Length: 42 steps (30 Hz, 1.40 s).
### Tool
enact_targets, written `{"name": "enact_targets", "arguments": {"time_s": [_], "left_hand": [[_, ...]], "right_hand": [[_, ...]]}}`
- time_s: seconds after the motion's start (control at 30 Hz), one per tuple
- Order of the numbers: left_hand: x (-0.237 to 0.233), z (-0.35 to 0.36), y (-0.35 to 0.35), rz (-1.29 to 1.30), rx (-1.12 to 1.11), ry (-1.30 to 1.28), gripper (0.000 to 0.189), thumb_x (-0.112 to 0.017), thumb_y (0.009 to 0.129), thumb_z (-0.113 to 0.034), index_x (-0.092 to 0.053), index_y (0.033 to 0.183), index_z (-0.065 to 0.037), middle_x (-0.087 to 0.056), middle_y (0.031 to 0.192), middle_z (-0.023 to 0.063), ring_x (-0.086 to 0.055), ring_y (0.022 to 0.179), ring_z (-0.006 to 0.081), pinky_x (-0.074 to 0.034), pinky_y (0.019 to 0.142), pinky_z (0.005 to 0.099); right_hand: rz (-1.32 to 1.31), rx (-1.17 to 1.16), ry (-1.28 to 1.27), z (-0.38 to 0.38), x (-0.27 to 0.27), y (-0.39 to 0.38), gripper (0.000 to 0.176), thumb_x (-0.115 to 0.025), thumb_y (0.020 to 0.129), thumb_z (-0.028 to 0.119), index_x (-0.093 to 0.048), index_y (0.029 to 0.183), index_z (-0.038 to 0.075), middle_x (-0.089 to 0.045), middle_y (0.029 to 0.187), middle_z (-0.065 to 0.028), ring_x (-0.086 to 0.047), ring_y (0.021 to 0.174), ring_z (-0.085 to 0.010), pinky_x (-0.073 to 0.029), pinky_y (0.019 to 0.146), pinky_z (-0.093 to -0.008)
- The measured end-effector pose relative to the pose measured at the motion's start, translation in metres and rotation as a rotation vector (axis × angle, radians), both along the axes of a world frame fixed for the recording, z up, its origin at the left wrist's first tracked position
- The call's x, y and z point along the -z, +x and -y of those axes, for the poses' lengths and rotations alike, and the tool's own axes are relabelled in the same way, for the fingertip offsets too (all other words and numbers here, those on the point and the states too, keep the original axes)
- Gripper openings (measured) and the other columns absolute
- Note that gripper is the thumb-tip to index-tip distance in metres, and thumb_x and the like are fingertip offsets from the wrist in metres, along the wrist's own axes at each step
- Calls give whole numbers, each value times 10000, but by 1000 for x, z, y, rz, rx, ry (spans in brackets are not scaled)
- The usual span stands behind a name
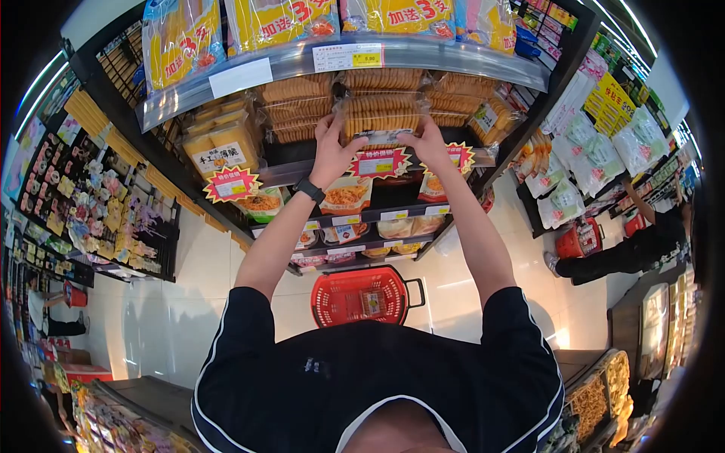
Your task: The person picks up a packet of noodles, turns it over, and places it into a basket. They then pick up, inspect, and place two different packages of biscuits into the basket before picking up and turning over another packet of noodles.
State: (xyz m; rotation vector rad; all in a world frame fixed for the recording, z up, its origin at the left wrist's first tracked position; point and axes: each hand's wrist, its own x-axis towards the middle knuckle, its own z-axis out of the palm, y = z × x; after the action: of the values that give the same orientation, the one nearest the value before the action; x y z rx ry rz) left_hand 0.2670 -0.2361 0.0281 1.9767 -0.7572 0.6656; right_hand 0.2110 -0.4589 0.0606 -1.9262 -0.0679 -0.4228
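Observation:
Both my hands hold a clear pack of round biscuits (381, 117) at the shelf's front edge. My left hand (334, 151), with a dark watch on its wrist, grips the pack's left end. My right hand (427, 143) closes on its right end, and both thumbs lie along the near side. Similar biscuit packs (296, 107) fill the shelf behind and to the left, with more (457, 98) on the right. Under the pack, a red price tag (379, 162) hangs on the shelf edge.
A red basket (359, 296) with a small pack inside stands on the floor below. Lower shelves (355, 220) hold packaged food. An upper shelf edge (343, 62) runs above my hands. Another person (642, 245) is at the far right; one more is at far left.

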Motion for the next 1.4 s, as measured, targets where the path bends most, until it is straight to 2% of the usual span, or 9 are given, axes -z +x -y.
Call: {"name": "enact_targets", "arguments": {"time_s": [0.07, 0.2, 0.3, 0.47, 0.6, 0.73, 0.97, 1.03, 1.4], "left_hand": [[-14, -1, -6, 22, 64, -36, 693, -753, 756, -213, -445, 1321, 43, -495, 1265, 246, -450, 1206, 388, -375, 1013, 402], [-39, -6, -24, 84, 129, -125, 709, -754, 753, -164, -421, 1336, 63, -534, 1252, 245, -513, 1184, 359, -408, 997, 373], [-57, -21, -47, 102, 169, -153, 720, -769, 741, -163, -427, 1331, 69, -538, 1244, 245, -527, 1174, 329, -425, 974, 353], [-64, -52, -111, -189, 345, -320, 622, -772, 724, -18, -508, 1285, 36, -486, 1254, 79, -522, 1141, 181, -447, 945, 312], [-34, -78, -133, -413, 423, -439, 573, -759, 729, -11, -521, 1247, 40, -528, 1231, 82, -556, 1071, 142, -459, 907, 285], [-32, -86, -168, -674, 471, -650, 502, -721, 771, -40, -519, 1228, 14, -638, 1052, 62, -605, 943, 132, -472, 866, 277], [-21, -101, -204, -1144, 479, -836, 401, -556, 884, -123, -473, 1248, 25, -609, 1113, 100, -613, 990, 160, -505, 862, 305], [-14, -103, -208, -1192, 480, -848, 414, -540, 896, -150, -457, 1267, 14, -598, 1139, 106, -607, 1021, 164, -507, 865, 306], [-34, -104, -244, -1141, 585, -907, 539, -592, 872, -97, -382, 1358, 4, -550, 1217, 106, -562, 1092, 168, -468, 925, 308]], "right_hand": [[52, 44, -53, 0, -3, -4, 561, -741, 751, 73, -474, 1237, -14, -610, 928, -81, -530, 753, -149, -442, 697, -294], [206, -25, 77, 14, 28, 16, 580, -764, 747, 130, -487, 1242, 10, -590, 858, -61, -505, 703, -143, -433, 665, -289], [208, -67, 59, 7, 13, -8, 601, -773, 742, 122, -476, 1254, 14, -593, 903, -58, -544, 774, -142, -454, 709, -293], [145, -119, 120, -33, -23, -96, 633, -783, 739, 83, -452, 1275, 20, -589, 1028, -49, -568, 968, -145, -468, 851, -295], [66, -297, 458, -61, -17, -131, 602, -770, 760, 48, -449, 1267, -2, -584, 1111, -65, -567, 1036, -149, -459, 906, -283], [-59, -247, 641, -87, -14, -162, 511, -724, 824, 113, -468, 1248, -14, -595, 1110, -71, -568, 1001, -123, -461, 873, -267], [-351, -224, 864, -88, 16, -199, 413, -513, 969, 336, -519, 1216, 5, -595, 1109, -47, -559, 1009, -105, -450, 862, -256], [-377, -260, 1051, -95, 8, -212, 402, -499, 976, 336, -526, 1216, 16, -589, 1132, -43, -564, 1009, -113, -450, 866, -255], [-241, -181, 1005, -94, 9, -258, 438, -347, 1020, 295, -439, 1327, -3, -560, 1258, -123, -541, 1160, -196, -411, 1002, -350]]}}
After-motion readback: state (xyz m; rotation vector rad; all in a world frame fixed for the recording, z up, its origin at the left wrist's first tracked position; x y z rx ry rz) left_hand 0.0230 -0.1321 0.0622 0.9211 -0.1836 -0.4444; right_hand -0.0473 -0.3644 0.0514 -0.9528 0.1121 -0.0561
